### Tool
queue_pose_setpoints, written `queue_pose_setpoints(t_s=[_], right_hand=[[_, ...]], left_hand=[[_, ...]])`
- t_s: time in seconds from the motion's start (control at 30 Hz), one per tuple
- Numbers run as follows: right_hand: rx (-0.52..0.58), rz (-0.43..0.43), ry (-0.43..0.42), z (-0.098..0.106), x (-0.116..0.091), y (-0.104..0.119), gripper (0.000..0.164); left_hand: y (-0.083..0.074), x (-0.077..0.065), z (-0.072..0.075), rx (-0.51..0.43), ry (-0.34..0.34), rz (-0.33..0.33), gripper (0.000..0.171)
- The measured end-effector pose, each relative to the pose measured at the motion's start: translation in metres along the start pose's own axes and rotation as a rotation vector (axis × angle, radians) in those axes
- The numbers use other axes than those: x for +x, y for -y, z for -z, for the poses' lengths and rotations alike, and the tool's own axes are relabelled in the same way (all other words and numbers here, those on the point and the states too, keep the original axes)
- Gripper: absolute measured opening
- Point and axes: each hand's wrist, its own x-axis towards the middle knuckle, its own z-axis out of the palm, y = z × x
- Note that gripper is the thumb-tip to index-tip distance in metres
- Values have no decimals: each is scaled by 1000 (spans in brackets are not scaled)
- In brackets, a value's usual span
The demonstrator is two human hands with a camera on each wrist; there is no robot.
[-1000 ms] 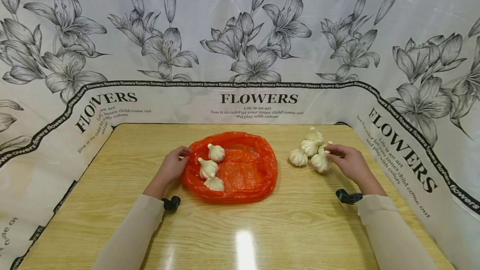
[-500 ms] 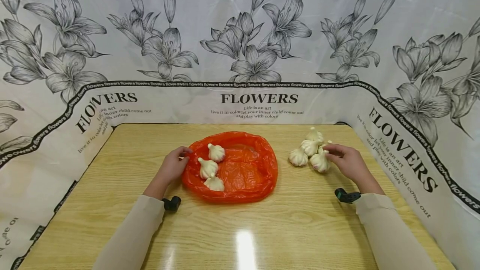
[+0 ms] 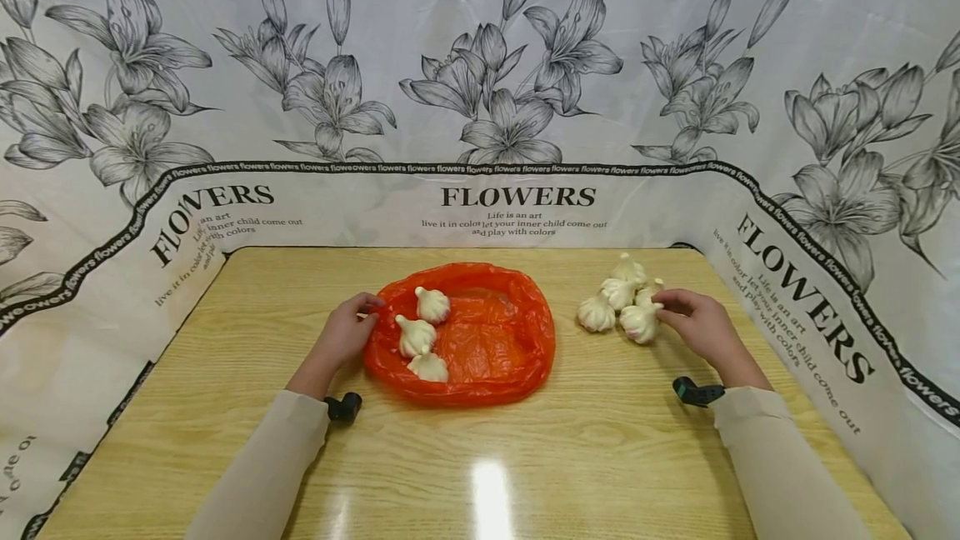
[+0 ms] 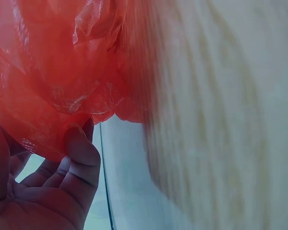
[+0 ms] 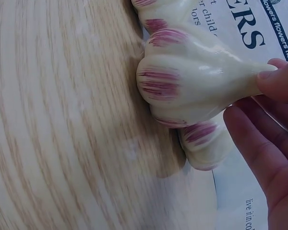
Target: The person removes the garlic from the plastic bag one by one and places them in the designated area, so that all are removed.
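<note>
Three garlic bulbs (image 3: 416,336) lie inside the red bag (image 3: 487,348); the left hand (image 3: 349,329) pinches its side. The right hand (image 3: 699,326) pinches another bulb (image 5: 182,79) by its stem, beside further bulbs (image 3: 596,314).

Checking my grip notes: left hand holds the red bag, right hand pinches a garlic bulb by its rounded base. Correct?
Not the base: the right wrist view shows the right hand pinching the garlic bulb by its stem. The rest stands.

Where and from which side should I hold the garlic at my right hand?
I'd pinch the garlic by its stem, from the right: it is slim and points toward your right hand, while the body is wide and round, with another bulb on its left.
</note>
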Motion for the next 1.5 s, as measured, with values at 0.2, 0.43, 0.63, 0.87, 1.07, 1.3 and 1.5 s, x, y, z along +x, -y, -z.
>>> queue_pose_setpoints(t_s=[0.2,0.43,0.63,0.87,1.07,1.3,1.5], right_hand=[[0,-20,0,3,0,-1,33],[40,-17,0,6,1,3,35],[59,-23,0,10,2,14,38],[59,-7,0,12,3,32,41],[77,46,-2,10,5,50,36],[162,105,19,2,10,69,35],[196,127,43,-9,15,82,35]], left_hand=[[-1,0,0,2,-1,7,23],[-3,1,1,-2,0,-9,23],[-4,1,2,1,0,-4,22],[-4,3,3,-4,-6,-5,22],[-4,2,4,-5,-12,-23,22],[-1,3,4,-5,-13,-46,21],[1,2,3,-13,-7,-42,21]])
